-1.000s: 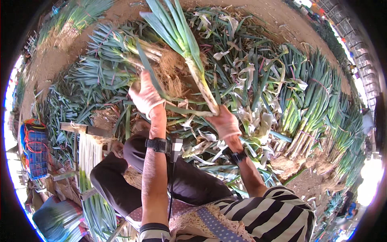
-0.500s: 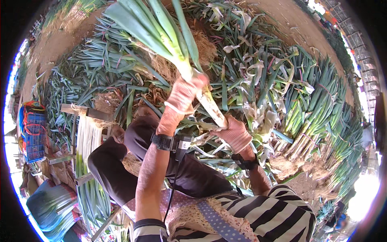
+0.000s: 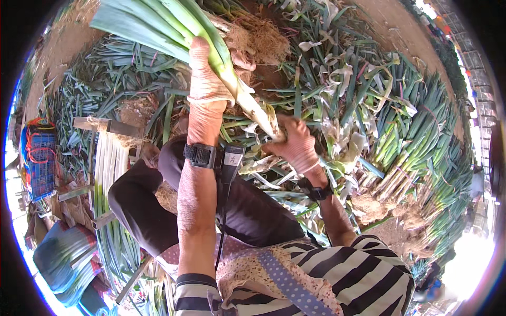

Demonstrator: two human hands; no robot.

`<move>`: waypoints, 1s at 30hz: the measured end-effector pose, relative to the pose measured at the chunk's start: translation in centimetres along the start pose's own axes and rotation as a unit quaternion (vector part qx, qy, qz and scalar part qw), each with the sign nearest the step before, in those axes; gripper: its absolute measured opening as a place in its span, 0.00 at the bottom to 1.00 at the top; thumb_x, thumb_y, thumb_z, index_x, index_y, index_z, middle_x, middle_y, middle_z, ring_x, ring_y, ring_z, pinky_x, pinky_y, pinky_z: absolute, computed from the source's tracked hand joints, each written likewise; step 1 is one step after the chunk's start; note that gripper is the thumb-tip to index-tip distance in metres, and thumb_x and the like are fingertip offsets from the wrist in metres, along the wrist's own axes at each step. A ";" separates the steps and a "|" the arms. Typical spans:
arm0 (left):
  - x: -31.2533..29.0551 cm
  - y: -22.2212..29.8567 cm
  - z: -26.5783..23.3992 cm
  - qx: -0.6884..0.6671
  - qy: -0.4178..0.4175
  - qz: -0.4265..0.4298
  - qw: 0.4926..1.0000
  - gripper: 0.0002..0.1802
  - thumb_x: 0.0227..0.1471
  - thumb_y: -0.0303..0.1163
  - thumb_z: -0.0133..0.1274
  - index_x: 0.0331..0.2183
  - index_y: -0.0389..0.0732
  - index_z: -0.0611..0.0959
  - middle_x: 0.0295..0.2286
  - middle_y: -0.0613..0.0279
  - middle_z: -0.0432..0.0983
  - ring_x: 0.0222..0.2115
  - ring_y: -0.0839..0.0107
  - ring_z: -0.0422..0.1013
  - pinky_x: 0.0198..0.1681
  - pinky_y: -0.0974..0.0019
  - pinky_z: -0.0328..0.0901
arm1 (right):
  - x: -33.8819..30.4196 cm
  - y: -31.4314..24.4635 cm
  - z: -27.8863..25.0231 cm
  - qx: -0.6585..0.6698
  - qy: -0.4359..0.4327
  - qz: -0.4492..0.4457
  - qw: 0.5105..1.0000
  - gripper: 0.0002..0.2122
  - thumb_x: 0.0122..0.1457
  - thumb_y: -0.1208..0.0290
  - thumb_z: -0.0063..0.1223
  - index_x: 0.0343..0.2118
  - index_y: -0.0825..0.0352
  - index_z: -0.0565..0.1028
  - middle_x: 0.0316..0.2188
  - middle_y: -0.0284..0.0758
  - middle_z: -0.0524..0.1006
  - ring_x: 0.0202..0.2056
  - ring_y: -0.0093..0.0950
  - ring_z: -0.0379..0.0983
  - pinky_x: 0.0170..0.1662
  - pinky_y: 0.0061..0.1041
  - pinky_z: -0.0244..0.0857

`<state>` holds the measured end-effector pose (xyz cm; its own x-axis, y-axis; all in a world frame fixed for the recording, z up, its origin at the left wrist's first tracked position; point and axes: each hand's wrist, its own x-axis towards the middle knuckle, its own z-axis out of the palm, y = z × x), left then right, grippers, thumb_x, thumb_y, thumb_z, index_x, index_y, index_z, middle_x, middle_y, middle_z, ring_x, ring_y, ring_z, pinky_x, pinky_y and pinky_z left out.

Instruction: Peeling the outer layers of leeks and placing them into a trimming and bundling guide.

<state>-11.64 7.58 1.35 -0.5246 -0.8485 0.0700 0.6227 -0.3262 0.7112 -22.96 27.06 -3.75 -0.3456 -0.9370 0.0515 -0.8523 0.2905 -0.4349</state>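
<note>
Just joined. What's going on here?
A person has one leafy green-and-white stalk in both hands. The left hand grips it at the base of its green leaves; the right hand is at its pale lower end, grip unclear. Loose leaves lie heaped in front. Bundled stalks lie to the right; more stalks sit in a frame on the left.

The leek (image 3: 227, 75) is green and white — the shirt (image 3: 342, 274), black-and-white striped.
</note>
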 end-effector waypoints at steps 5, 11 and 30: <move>-0.4 1.0 -0.5 0.018 0.016 0.024 0.999 0.40 0.39 0.67 0.56 0.38 0.37 0.75 0.27 0.59 0.75 0.28 0.63 0.74 0.35 0.60 0.71 | 5.6 -3.8 -2.6 0.121 0.197 -0.133 0.964 0.27 0.39 0.53 0.68 0.42 0.62 0.75 0.38 0.34 0.75 0.36 0.31 0.73 0.39 0.28 0.70; -0.8 0.7 0.7 -0.011 0.049 0.033 0.998 0.38 0.40 0.67 0.55 0.33 0.39 0.76 0.24 0.59 0.75 0.25 0.66 0.73 0.31 0.65 0.68 | 9.2 -5.8 -2.1 0.341 0.013 -0.023 0.940 0.10 0.48 0.65 0.61 0.30 0.66 0.78 0.25 0.34 0.79 0.24 0.23 0.73 0.29 0.21 0.68; -0.6 1.4 -3.8 -0.074 0.066 0.098 0.990 0.37 0.43 0.69 0.49 0.34 0.41 0.76 0.25 0.63 0.73 0.25 0.66 0.71 0.32 0.59 0.65 | 7.0 -3.2 -2.2 0.226 0.006 -0.367 0.902 0.19 0.55 0.59 0.56 0.41 0.70 0.75 0.36 0.42 0.77 0.35 0.25 0.74 0.39 0.27 0.68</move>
<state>-8.29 6.02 -0.40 -0.3106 -0.9456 0.0970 0.7884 -0.1992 0.5820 -23.58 19.97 0.00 0.2406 -0.8412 0.4842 -0.6071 -0.5196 -0.6011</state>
